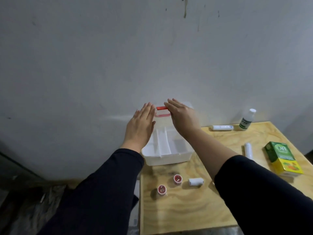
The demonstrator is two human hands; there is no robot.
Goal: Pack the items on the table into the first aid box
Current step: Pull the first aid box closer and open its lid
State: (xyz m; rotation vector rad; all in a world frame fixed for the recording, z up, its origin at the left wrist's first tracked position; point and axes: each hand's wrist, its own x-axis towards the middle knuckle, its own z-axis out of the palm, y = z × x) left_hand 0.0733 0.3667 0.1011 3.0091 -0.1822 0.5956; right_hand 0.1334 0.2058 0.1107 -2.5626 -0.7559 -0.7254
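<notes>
A: Box (166, 154) sits at the table's (186, 209) far left corner against the wall, just under both hands. Lid (169, 114) is up, leaning back on the wall, red handle (161, 108) between the fingertips.

B: Grip state?

A: Left hand (141, 128) flat, fingers spread straight, holding nothing. Right hand (183, 120) the same, open palm down, empty. Both hover at the lid, maybe touching it; can't tell.

B: Step?

A: Looks like settling the lid open. Do it well: push it fully back so it rests on the wall and won't drop, keep the base from sliding off the edge.

B: Box orientation?

A: Long axis runs left-right along the wall, opening faces up, dividers run front to back. Compartments look empty.

B: Outward?

A: Nearer than the hands: two red tape rolls (169, 184) and a short bandage (196, 181). Right of the right hand: two long bandage rolls (222, 128), a bottle (247, 120), a green-yellow carton (282, 160). All unpacked.
</notes>
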